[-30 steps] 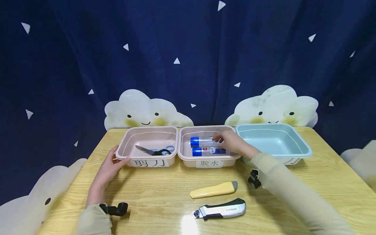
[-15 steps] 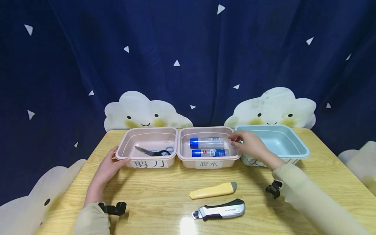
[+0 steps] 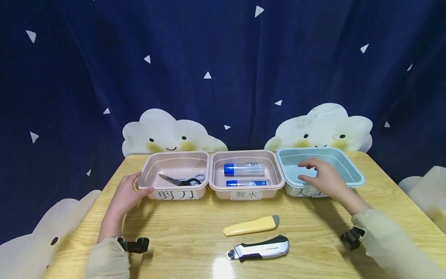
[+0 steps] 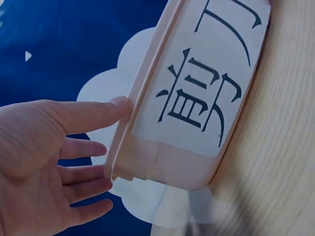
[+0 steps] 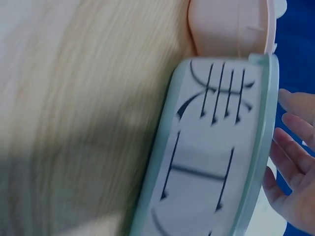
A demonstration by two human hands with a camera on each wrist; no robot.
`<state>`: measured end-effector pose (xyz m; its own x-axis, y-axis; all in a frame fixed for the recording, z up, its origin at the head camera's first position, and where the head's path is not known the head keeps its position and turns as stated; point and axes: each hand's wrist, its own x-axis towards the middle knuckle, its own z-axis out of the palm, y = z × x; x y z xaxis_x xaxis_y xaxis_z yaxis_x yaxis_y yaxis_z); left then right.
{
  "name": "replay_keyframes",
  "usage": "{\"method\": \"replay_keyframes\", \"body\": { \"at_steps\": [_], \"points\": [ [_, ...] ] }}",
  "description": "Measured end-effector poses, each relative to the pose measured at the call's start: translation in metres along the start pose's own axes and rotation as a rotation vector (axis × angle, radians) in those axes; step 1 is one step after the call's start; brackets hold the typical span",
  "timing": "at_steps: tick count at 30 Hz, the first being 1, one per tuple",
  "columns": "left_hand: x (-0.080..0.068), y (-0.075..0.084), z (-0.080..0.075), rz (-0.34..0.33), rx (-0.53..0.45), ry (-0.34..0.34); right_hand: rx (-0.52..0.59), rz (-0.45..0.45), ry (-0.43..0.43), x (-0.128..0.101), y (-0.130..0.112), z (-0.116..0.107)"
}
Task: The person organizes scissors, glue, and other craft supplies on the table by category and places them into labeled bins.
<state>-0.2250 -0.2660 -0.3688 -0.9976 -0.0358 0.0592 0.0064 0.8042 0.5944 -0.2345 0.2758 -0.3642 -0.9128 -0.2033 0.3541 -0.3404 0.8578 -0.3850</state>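
Observation:
My left hand [image 3: 130, 192] rests at the front left corner of the left pink bin [image 3: 174, 154], thumb on the front rim and fingers straight along the side. The left wrist view shows this hand [image 4: 44, 147] against that labelled bin [image 4: 197, 123]. Scissors [image 3: 182, 180] lie inside it. Two blue-capped glue sticks [image 3: 244, 169] lie in the middle pink bin [image 3: 244, 152]. My right hand [image 3: 322, 176] hovers empty over the front edge of the light blue bin [image 3: 352, 170], fingers relaxed. In the right wrist view its fingers [image 5: 290, 167] show beside the bin's labelled wall [image 5: 216, 162].
A yellow utility knife [image 3: 251, 226] and a grey and black utility knife [image 3: 258, 248] lie on the wooden table [image 3: 188, 232] in front of the bins. Cloud cut-outs and a dark blue curtain stand behind the table.
My right hand has let go of the upper glue stick in the middle bin and moved right, over the blue bin. The left hand has stayed put.

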Motion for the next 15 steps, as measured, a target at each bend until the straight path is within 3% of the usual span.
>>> {"method": "replay_keyframes", "body": {
  "at_steps": [9, 15],
  "points": [
    [-0.006, 0.008, 0.010, 0.117, 0.092, 0.104, 0.019, 0.030, 0.027, -0.021, 0.026, -0.018],
    [-0.009, 0.015, 0.016, 0.148, 0.140, 0.105, -0.014, 0.092, 0.030, -0.032, 0.041, -0.030]
  ]
}}
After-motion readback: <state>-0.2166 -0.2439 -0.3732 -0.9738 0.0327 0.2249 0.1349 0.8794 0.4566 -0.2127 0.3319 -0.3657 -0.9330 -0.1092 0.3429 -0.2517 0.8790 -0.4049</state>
